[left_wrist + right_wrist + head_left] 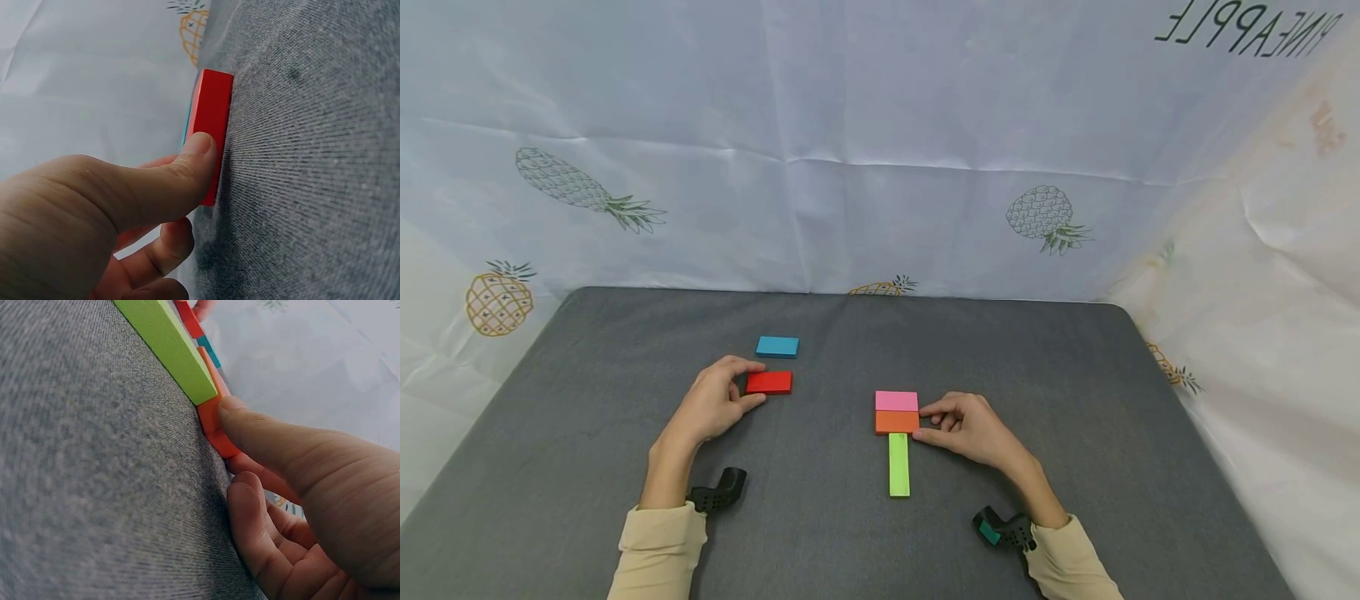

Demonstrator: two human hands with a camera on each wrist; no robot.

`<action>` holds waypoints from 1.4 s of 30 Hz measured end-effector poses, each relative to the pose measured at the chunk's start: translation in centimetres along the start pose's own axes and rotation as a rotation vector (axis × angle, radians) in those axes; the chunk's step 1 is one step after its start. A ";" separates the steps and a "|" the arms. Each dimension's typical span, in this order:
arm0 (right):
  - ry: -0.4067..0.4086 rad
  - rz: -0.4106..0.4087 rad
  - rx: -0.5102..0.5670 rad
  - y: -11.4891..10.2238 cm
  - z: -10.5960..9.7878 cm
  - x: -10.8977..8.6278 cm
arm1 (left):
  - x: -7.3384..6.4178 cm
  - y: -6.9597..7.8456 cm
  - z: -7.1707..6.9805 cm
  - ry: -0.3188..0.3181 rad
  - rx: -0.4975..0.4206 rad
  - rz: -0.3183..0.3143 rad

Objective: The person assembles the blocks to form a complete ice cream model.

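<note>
The orange rectangular block [895, 423] lies on the grey cloth-covered table [820, 542]. The right hand [973, 429] pinches it at its right end, thumb against the near side. A pink rectangular block [897, 402] touches its far side, and a long lime-green block [898, 468] runs endwise from its near side. Well left of the orange block, the left hand [718, 400] pinches a red rectangular block [771, 383]; a blue rectangular block [777, 347] lies left of and beyond the orange one.
</note>
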State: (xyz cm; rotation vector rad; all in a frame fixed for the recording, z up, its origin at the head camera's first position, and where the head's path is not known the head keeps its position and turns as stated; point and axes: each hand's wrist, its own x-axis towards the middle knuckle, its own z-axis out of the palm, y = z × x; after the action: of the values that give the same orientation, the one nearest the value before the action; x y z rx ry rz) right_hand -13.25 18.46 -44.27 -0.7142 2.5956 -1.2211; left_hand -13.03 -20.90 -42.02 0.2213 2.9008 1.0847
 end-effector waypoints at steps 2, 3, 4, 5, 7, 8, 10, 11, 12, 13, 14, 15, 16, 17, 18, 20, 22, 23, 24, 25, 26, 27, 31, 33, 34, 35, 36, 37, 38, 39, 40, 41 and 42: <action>-0.001 0.000 0.001 0.0 0.0 0.0 | 0.0 0.0 0.0 0.000 0.002 0.000; -0.002 0.000 0.001 0.0 0.0 0.0 | 0.0 0.0 0.0 -0.001 0.003 0.001; -0.002 0.001 0.001 0.0 0.0 0.0 | 0.0 -0.1 0.0 -0.001 0.006 0.001; -0.003 0.002 0.002 0.0 0.0 0.0 | 0.0 -0.1 0.0 -0.001 0.008 0.001; -0.004 0.006 0.004 0.0 0.0 0.0 | 0.0 -0.1 0.0 -0.002 0.009 -0.002; -0.005 0.008 0.005 0.0 0.0 0.0 | 0.0 -0.2 0.0 -0.001 0.010 -0.002; -0.006 0.010 0.008 0.0 0.0 0.0 | 0.0 -0.2 0.0 0.001 0.014 -0.005; -0.007 0.011 0.009 0.0 0.0 0.0 | 0.0 -0.2 0.0 0.002 0.013 -0.007; -0.007 0.011 0.010 0.0 -0.1 0.0 | 0.0 -0.2 0.0 0.003 0.013 -0.008; -0.008 0.012 0.011 0.0 -0.1 0.0 | 0.0 -0.2 0.1 0.005 0.015 -0.008; -0.009 0.012 0.011 0.0 -0.1 0.0 | 0.0 -0.2 0.1 0.006 0.015 -0.009; -0.010 0.012 0.011 0.0 -0.1 0.0 | 0.0 -0.2 0.1 0.007 0.016 -0.010; -0.010 0.013 0.010 0.0 -0.1 0.0 | 0.0 -0.2 0.1 0.007 0.018 -0.011; -0.010 0.012 0.010 0.0 -0.1 0.0 | 0.0 -0.2 0.1 0.007 0.019 -0.012; -0.010 0.013 0.010 0.0 -0.1 0.0 | 0.0 -0.2 0.1 0.007 0.020 -0.013; -0.010 0.013 0.011 0.1 -0.1 0.0 | 0.0 -0.1 0.1 0.007 0.023 -0.015; -0.009 0.014 0.011 0.1 -0.1 0.0 | 0.0 -0.1 0.1 0.008 0.025 -0.014; -0.008 0.013 0.011 0.1 -0.1 0.0 | 0.0 -0.1 0.1 0.009 0.025 -0.014; -0.008 0.014 0.010 0.1 -0.1 0.0 | 0.0 -0.1 0.1 0.010 0.025 -0.012; -0.008 0.014 0.010 0.1 -0.1 0.0 | 0.0 -0.1 0.1 0.011 0.025 -0.008; -0.007 0.014 0.010 0.1 -0.1 0.0 | 0.0 -0.1 0.1 0.013 0.025 -0.005; -0.008 0.014 0.008 0.2 -0.1 0.0 | 0.0 -0.1 0.2 0.015 0.024 -0.001; -0.007 0.009 0.012 0.2 -0.1 0.0 | 0.0 -0.1 0.2 0.021 0.018 0.009; -0.008 0.007 0.014 0.1 -0.1 0.0 | 0.0 -0.1 0.2 0.023 0.016 0.008; -0.008 0.006 0.017 0.1 -0.1 0.0 | 0.0 -0.1 0.2 0.024 0.015 0.008; -0.009 0.006 0.019 0.1 -0.2 0.0 | 0.0 -0.1 0.2 0.025 0.015 0.008; -0.010 0.006 0.021 0.1 -0.2 0.0 | 0.0 -0.1 0.3 0.027 0.014 0.008; -0.011 0.005 0.021 0.1 -0.2 0.0 | 0.0 0.0 0.3 0.029 0.014 0.009; -0.011 0.005 0.023 0.0 -0.2 0.0 | 0.0 0.0 0.3 0.032 0.013 0.011; -0.012 0.005 0.025 0.0 -0.2 0.0 | 0.1 0.0 0.4 0.036 0.013 0.015; -0.012 0.006 0.027 0.0 -0.2 0.0 | 0.1 0.0 0.4 0.040 0.011 0.019; -0.012 0.007 0.028 0.1 -0.2 0.0 | 0.1 0.0 0.5 0.042 0.010 0.023; -0.012 0.007 0.029 0.1 -0.2 -0.1 | 0.1 0.0 0.5 0.045 0.010 0.027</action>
State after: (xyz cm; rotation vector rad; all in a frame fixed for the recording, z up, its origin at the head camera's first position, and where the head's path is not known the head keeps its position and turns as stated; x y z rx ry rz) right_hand -13.28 18.63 -44.21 -0.7038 2.5634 -1.2452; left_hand -13.13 -20.56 -42.38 0.2400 2.9519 1.0936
